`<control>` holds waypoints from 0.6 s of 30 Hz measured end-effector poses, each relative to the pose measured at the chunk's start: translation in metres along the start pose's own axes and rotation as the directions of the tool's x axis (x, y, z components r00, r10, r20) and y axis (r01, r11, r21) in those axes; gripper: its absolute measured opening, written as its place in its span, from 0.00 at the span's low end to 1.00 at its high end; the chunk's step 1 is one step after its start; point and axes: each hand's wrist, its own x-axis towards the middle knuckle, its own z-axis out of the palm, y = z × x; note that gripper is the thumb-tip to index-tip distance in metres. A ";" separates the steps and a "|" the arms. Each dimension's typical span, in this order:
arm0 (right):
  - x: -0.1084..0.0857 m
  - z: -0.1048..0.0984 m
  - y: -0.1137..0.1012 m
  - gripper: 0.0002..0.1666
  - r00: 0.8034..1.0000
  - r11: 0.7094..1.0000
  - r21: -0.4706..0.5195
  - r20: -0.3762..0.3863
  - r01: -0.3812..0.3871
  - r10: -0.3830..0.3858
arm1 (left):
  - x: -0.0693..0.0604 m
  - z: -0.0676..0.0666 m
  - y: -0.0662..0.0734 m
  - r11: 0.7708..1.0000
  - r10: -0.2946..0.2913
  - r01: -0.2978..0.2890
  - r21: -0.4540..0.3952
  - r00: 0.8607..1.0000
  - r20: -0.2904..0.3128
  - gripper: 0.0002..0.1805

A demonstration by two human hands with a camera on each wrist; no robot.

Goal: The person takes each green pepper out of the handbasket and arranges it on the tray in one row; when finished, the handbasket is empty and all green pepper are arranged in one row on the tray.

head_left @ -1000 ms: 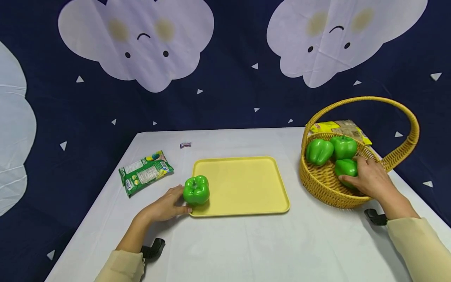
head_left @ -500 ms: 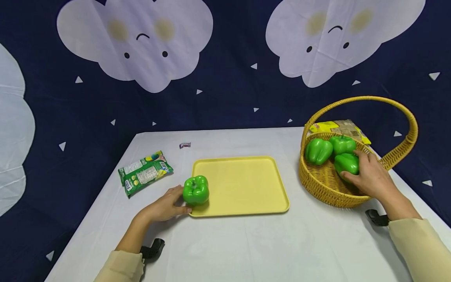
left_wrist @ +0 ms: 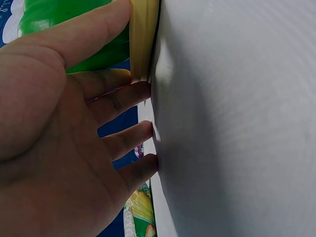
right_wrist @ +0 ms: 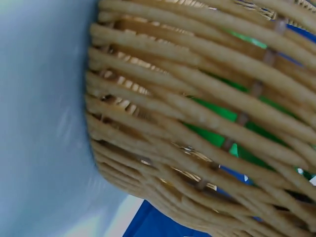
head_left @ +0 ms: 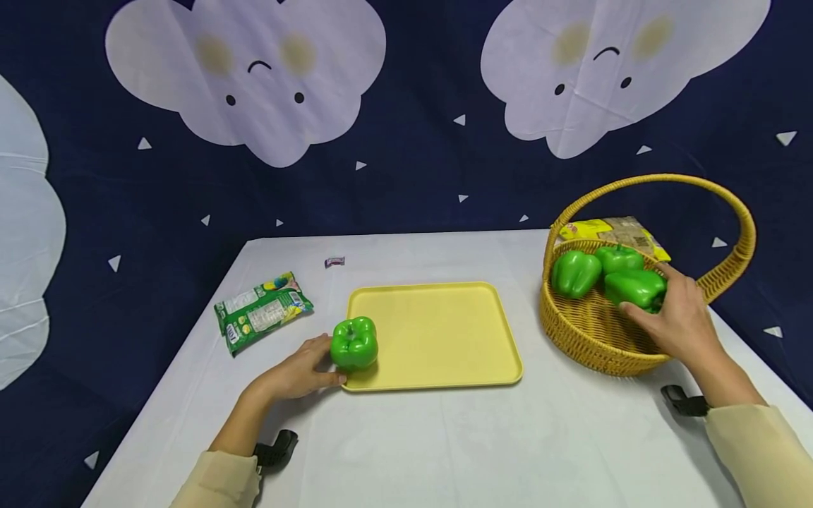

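In the head view my right hand (head_left: 682, 321) holds a green bell pepper (head_left: 635, 288) at the right side of a wicker basket (head_left: 593, 353), thumb on the near side. Two more green bell peppers, one at the left (head_left: 576, 274) and one at the back (head_left: 619, 258), lie in the basket. My left hand (head_left: 305, 367) rests at the near left corner of a yellow tray (head_left: 444, 335), where another bell pepper (head_left: 353, 343) stands. Its thumb touches the tray's rim in the left wrist view, and its fingers are extended. Basket weave hides my right hand in the right wrist view.
A green snack packet (head_left: 263, 312) lies left of the tray, with a small wrapped candy (head_left: 334, 261) farther back. Behind the basket is a yellow packet (head_left: 584, 228). The basket's tall handle (head_left: 667, 178) arches over it. White cloth (head_left: 476, 444) covers the table.
My right hand has raised the bell pepper within the basket and shifted it slightly right, turning it sideways. The left hand and the tray have stayed put.
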 end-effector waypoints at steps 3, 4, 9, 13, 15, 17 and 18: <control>-0.002 -0.001 -0.002 0.55 0.999 0.999 0.033 -0.041 0.004 -0.003 | -0.001 0.000 0.000 1.000 0.001 -0.001 0.002 1.000 0.000 0.40; -0.002 -0.002 -0.003 0.55 0.999 0.999 0.040 -0.050 0.012 -0.010 | -0.001 0.001 0.000 1.000 0.000 0.000 0.002 1.000 -0.001 0.40; -0.005 -0.004 -0.010 0.55 0.997 0.998 0.050 -0.074 0.039 -0.035 | -0.001 0.001 0.000 1.000 -0.003 0.003 0.003 1.000 -0.002 0.41; -0.008 -0.006 -0.018 0.54 0.996 0.998 0.053 -0.087 0.037 -0.032 | 0.000 0.000 0.000 1.000 -0.005 0.005 -0.001 1.000 -0.001 0.41; -0.009 -0.008 -0.022 0.55 0.995 0.998 0.056 -0.092 0.031 -0.025 | 0.000 0.000 0.000 1.000 0.000 0.000 0.000 1.000 -0.001 0.41; -0.010 -0.010 -0.027 0.55 0.995 0.998 0.064 -0.096 0.028 -0.021 | 0.000 0.000 0.000 1.000 0.003 -0.003 0.000 1.000 -0.002 0.41; -0.010 -0.011 -0.029 0.55 0.995 0.997 0.069 -0.098 0.027 -0.020 | 0.000 0.001 0.000 1.000 0.004 -0.004 0.001 1.000 -0.003 0.40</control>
